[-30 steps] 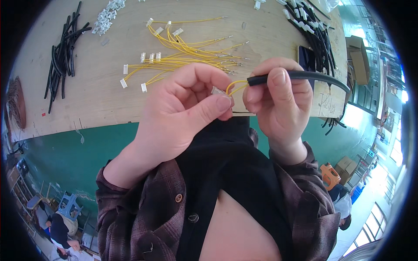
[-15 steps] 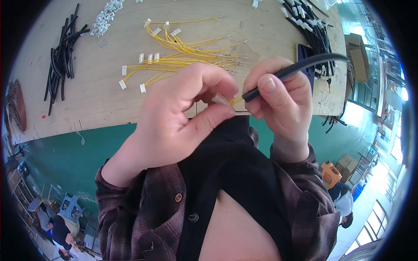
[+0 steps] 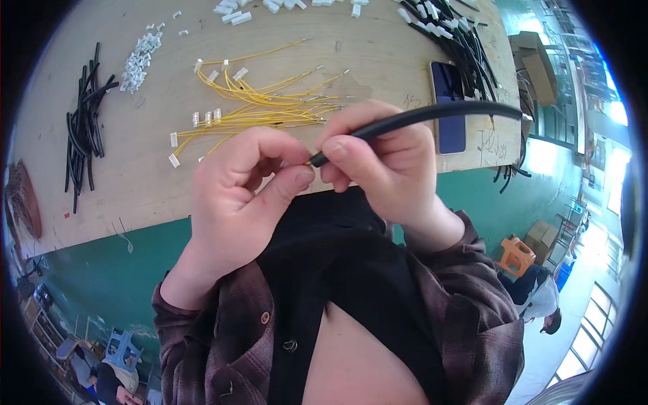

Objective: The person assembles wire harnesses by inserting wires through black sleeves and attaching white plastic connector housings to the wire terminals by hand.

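My right hand point(image 3: 383, 162) is closed round a black tube point(image 3: 439, 112), which curves away to the right beyond the fingers. At the tube's left end, a short bit of yellow wires point(image 3: 308, 163) shows between the tube and my left fingertips. My left hand point(image 3: 246, 192) pinches these wires; the white connector on them is hidden behind the fingers. Both hands meet just above the table's near edge. Beyond them lie several yellow wires point(image 3: 270, 90) with white connectors point(image 3: 208, 117) at their left ends and metal tips at the right.
Black tubes point(image 3: 86, 128) lie in a bunch at the left, beside a pile of small white connectors point(image 3: 140, 62). A phone point(image 3: 451, 128) rests at the right, near black tubes with white ends point(image 3: 466, 44). More white pieces point(image 3: 270, 5) lie along the far side.
The white connector was visible in my left fingers and is now covered by them. The tube's end has come closer to those fingers. Both hands and the view have shifted.
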